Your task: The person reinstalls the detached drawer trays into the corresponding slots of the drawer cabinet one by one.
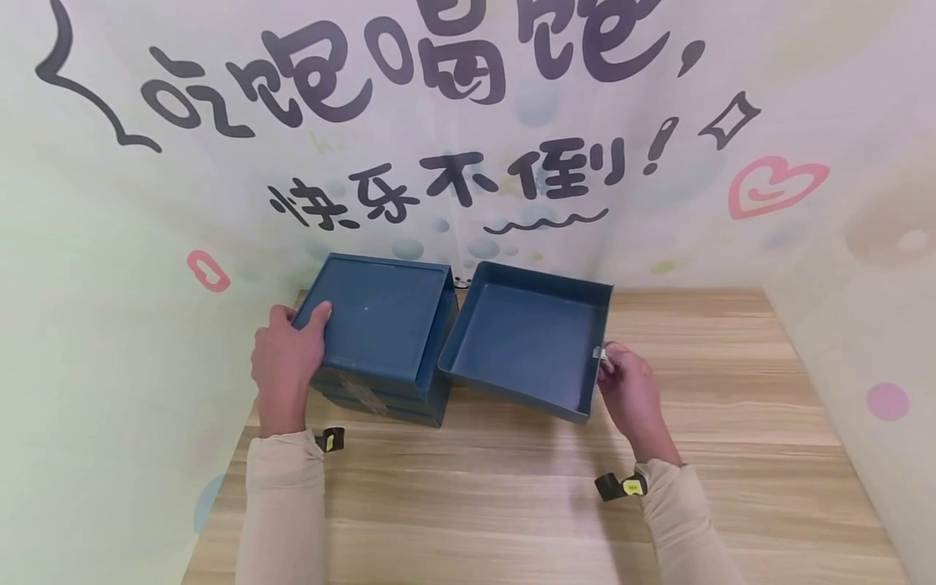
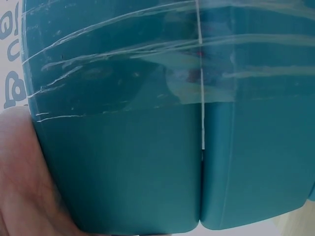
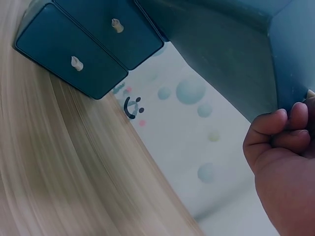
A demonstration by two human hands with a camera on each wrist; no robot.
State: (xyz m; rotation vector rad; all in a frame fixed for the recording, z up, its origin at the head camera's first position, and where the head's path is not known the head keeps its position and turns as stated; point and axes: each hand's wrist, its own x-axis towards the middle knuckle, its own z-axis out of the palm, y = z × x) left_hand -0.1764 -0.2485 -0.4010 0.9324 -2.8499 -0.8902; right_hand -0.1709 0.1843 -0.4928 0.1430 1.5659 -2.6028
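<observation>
A blue desktop drawer cabinet [image 1: 373, 313] of stacked drawers stands on the left of the table. My left hand [image 1: 288, 345] grips its left side, thumb lying on the top and fingers down the far side, mostly hidden. With my right hand [image 1: 632, 382] I pinch the small pale knob [image 1: 603, 354] of a blue drawer [image 1: 526, 345]. That drawer is pulled toward the right, tilted, its inside bare and its left edge close beside the cabinet. Two lower drawer fronts [image 3: 69, 51] with white knobs [image 3: 77, 63] show in the right wrist view.
Clear tape [image 2: 123, 54] runs across the cabinet's near side. The wood-grain table [image 1: 483, 504] extends in front and to the right. A printed wall cloth [image 1: 673, 227] closes off the back and sides. Black wrist straps [image 1: 617, 487] hang by both sleeves.
</observation>
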